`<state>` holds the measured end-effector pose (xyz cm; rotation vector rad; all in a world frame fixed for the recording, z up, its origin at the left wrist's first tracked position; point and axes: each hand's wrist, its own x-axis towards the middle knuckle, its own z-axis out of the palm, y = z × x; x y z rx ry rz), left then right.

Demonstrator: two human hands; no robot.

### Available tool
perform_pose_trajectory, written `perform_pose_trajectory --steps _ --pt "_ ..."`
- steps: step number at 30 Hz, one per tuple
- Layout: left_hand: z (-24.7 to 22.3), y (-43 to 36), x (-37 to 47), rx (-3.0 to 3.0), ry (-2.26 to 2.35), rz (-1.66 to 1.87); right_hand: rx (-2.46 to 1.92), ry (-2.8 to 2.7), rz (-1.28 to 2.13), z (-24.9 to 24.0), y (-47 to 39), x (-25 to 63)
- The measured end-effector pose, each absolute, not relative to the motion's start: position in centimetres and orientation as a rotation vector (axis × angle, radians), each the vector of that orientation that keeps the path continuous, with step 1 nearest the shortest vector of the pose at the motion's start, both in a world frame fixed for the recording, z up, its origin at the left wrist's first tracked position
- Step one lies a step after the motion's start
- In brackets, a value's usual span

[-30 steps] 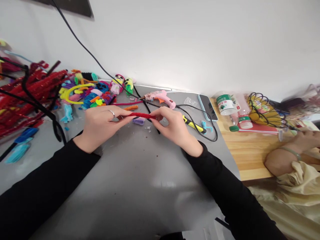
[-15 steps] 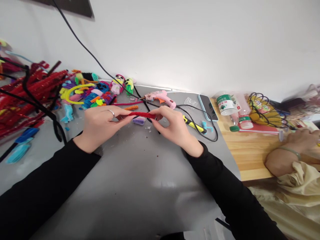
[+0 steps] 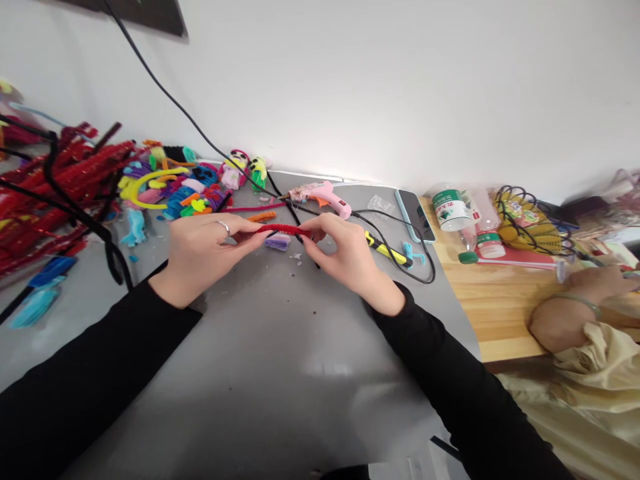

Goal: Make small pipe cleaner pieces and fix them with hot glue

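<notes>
A short red fuzzy strip [image 3: 279,229] is stretched between my two hands above the grey table [image 3: 270,360]. My left hand [image 3: 207,253] pinches its left end between thumb and fingers, and my right hand [image 3: 343,257] pinches the right end. The strip bows slightly upward in the middle. Just below it lies a small purple fuzzy piece [image 3: 277,242]. An orange piece [image 3: 262,217] rests behind my left fingertips. Beyond my right hand is a pink glue gun [image 3: 325,196] with a black cable.
Red tinsel stems [image 3: 75,177] and colourful fuzzy pieces [image 3: 185,190] crowd the left. A yellow-black cutter [image 3: 390,251], a phone [image 3: 416,215] and bottles [image 3: 453,208] stand or lie right. A person's arm [image 3: 565,323] rests on the wooden table [image 3: 493,313].
My hands and the red strip have hardly moved. The other person's hand at the right has shifted slightly.
</notes>
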<state>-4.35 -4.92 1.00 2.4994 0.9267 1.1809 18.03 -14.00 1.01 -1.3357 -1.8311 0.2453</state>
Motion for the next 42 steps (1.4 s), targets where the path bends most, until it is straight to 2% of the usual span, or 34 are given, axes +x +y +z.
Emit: perform_pose_trajectory --steps 9,21,42 --pt "1.16 -4.48 -4.49 2.433 0.951 1.03 -1.316 -1.815 0.236 1.07 -13.95 17.97" --pt "0.89 -4.21 -4.58 2.355 0.85 1.015 -1.282 -1.853 0.289 1.47 -14.11 17.96" --pt "0.32 -4.08 -4.55 2.344 0.676 1.063 -1.275 -1.94 0.18 1.02 -13.93 18.18"
